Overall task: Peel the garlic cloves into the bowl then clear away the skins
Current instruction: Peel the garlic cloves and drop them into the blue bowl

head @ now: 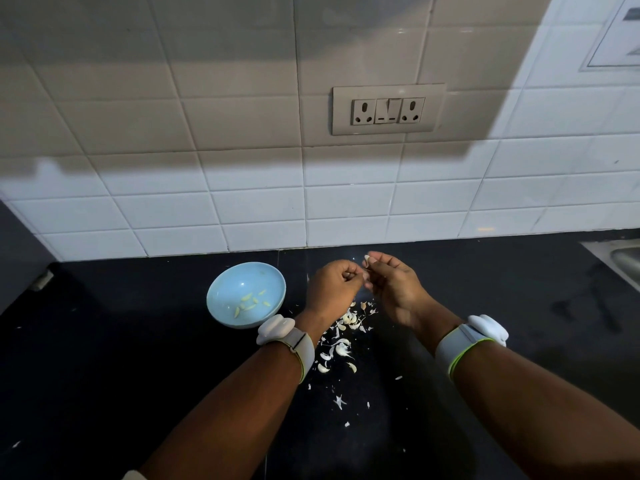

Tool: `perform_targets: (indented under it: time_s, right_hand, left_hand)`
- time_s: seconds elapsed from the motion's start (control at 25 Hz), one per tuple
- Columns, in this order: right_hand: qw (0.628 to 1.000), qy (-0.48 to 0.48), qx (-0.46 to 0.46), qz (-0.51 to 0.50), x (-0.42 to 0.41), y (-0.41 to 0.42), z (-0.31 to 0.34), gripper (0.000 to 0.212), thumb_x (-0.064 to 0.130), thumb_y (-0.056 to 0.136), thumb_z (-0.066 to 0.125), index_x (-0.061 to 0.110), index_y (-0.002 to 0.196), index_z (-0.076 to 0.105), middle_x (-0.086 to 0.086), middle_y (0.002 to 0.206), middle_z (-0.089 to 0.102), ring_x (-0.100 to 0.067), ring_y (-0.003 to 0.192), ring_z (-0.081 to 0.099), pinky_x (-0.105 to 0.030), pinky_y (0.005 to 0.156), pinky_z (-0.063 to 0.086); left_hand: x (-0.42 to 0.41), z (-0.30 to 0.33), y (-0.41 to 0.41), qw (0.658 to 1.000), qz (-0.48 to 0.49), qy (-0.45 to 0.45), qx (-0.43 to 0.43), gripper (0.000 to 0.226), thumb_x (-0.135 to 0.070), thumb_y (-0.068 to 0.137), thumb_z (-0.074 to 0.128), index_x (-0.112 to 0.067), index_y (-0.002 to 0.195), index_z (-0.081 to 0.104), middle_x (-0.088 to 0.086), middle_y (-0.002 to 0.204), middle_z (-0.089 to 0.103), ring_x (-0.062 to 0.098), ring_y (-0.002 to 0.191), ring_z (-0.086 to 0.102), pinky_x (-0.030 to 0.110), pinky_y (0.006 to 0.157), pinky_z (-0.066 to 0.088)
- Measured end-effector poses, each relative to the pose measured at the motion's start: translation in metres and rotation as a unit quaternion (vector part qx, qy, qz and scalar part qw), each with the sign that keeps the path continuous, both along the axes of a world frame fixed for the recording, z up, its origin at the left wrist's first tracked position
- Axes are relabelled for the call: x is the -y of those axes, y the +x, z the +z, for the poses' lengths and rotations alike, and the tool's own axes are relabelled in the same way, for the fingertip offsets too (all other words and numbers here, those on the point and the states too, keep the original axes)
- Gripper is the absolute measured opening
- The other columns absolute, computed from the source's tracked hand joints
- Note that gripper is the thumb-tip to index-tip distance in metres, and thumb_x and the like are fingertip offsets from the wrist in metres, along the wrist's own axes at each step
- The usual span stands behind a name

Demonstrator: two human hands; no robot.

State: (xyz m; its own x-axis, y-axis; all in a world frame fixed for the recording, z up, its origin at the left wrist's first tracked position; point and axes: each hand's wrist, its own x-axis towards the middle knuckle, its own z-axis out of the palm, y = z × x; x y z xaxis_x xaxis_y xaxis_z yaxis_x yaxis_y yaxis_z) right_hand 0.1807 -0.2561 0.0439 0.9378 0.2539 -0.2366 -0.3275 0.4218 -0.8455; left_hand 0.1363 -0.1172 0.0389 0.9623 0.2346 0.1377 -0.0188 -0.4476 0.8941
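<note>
While both hands' fingers pinch one garlic clove (366,260) beside the bowl (221,289), it could slip among the skins (341,344).

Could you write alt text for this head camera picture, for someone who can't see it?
Two hands work together above a black counter: the right hand pinches a garlic clove while the left hand picks at it. A pale blue bowl to the left holds peeled cloves, and papery skins lie scattered below the hands.
</note>
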Motion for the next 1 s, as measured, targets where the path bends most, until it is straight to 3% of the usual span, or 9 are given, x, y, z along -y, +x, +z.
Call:
perform_targets:
  time_s: [0.12, 0.36, 0.48, 0.56, 0.68, 0.8, 1.0]
  right_hand:
    - [0.999, -0.031, 0.011, -0.012, 0.003, -0.001, -0.004, 0.012, 0.006, 0.099, 0.062, 0.011, 0.107, 0.069, -0.003, 0.089, 0.074, -0.013, 0.077, 0.069, -0.025, 0.068, 0.052]
    - [0.998, -0.057, 0.023, -0.014, 0.002, -0.003, -0.011, 0.012, 0.007, 0.101, 0.06, 0.008, 0.108, 0.07, -0.004, 0.09, 0.071, -0.011, 0.076, 0.066, -0.023, 0.065, 0.052]
    - [0.998, -0.054, 0.028, 0.003, 0.001, -0.004, -0.014, 0.013, 0.008, 0.102, 0.06, 0.008, 0.11, 0.07, -0.005, 0.089, 0.069, -0.011, 0.068, 0.061, -0.024, 0.059, 0.048]
    - [0.998, -0.06, 0.03, 0.012, 0.001, -0.006, -0.015, 0.015, 0.009, 0.102, 0.06, 0.008, 0.112, 0.07, -0.004, 0.087, 0.069, -0.009, 0.061, 0.055, -0.023, 0.053, 0.043]
    - [0.997, -0.072, 0.027, 0.023, 0.0, -0.007, -0.018, 0.018, 0.008, 0.102, 0.06, 0.003, 0.115, 0.07, -0.005, 0.086, 0.068, -0.008, 0.06, 0.051, -0.022, 0.052, 0.041]
    - [0.994, -0.089, 0.04, 0.038, 0.001, -0.007, -0.021, 0.02, 0.007, 0.102, 0.059, -0.002, 0.116, 0.07, -0.008, 0.091, 0.067, -0.008, 0.064, 0.051, -0.022, 0.055, 0.042]
    - [0.995, -0.082, 0.044, 0.046, 0.003, -0.007, -0.02, 0.022, 0.006, 0.101, 0.059, -0.001, 0.119, 0.069, -0.005, 0.089, 0.068, -0.007, 0.064, 0.053, -0.022, 0.056, 0.041]
  left_hand:
    - [-0.005, -0.005, -0.002, 0.999, -0.007, 0.028, -0.023, 0.013, -0.032, 0.095, 0.066, -0.03, 0.092, 0.078, -0.015, 0.08, 0.073, 0.005, 0.076, 0.068, 0.039, 0.076, 0.059]
    - [-0.011, -0.009, -0.008, 0.987, 0.081, 0.119, -0.065, 0.005, -0.045, 0.08, 0.076, -0.041, 0.079, 0.073, -0.023, 0.084, 0.071, 0.006, 0.087, 0.066, 0.035, 0.074, 0.059]
    - [-0.011, -0.005, -0.008, 0.992, 0.068, 0.06, -0.087, 0.014, -0.037, 0.092, 0.068, -0.037, 0.1, 0.079, -0.018, 0.096, 0.076, 0.007, 0.094, 0.07, 0.035, 0.082, 0.059]
    - [-0.009, -0.004, -0.007, 0.991, 0.079, 0.059, -0.094, 0.016, -0.043, 0.087, 0.073, -0.028, 0.088, 0.078, -0.016, 0.084, 0.074, 0.008, 0.084, 0.07, 0.03, 0.073, 0.056]
    - [-0.002, -0.003, -0.008, 0.991, 0.112, 0.033, -0.068, 0.039, -0.052, 0.082, 0.077, -0.016, 0.07, 0.064, -0.011, 0.067, 0.065, 0.009, 0.063, 0.06, 0.029, 0.06, 0.047]
    - [0.001, -0.004, -0.006, 0.993, 0.084, -0.076, -0.04, 0.02, -0.04, 0.09, 0.074, -0.021, 0.086, 0.071, -0.011, 0.08, 0.071, 0.003, 0.074, 0.064, 0.029, 0.071, 0.055]
    - [0.009, 0.001, -0.005, 0.976, 0.068, -0.197, -0.057, 0.009, -0.025, 0.092, 0.075, -0.016, 0.092, 0.077, -0.008, 0.079, 0.071, -0.006, 0.065, 0.064, 0.017, 0.057, 0.049]
